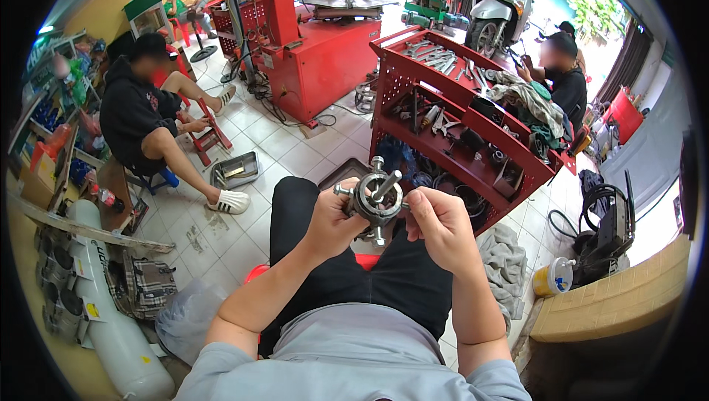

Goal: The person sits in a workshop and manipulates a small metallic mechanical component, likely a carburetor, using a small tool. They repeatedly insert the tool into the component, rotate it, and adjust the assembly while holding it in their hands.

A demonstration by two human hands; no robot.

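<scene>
Above my lap is a round metal ring tool (378, 216) with bolts sticking out around its rim and a thick threaded rod (388, 184) standing through its middle. My left hand (332, 224) is closed around the tool's left side, thumb against the ring. On the opposite side, the fingers of my right hand (442, 230) pinch at the side bolt, which they partly cover. One bolt (378, 163) points away from me and another (379, 237) points toward me.
Ahead on the right stands a red tool cart (458, 98) with wrenches and rags on top. A black tray (236, 170) lies on the tiles near a seated person (140, 105). Another person (569, 80) is beyond the cart. A white cylinder (118, 320) lies at left.
</scene>
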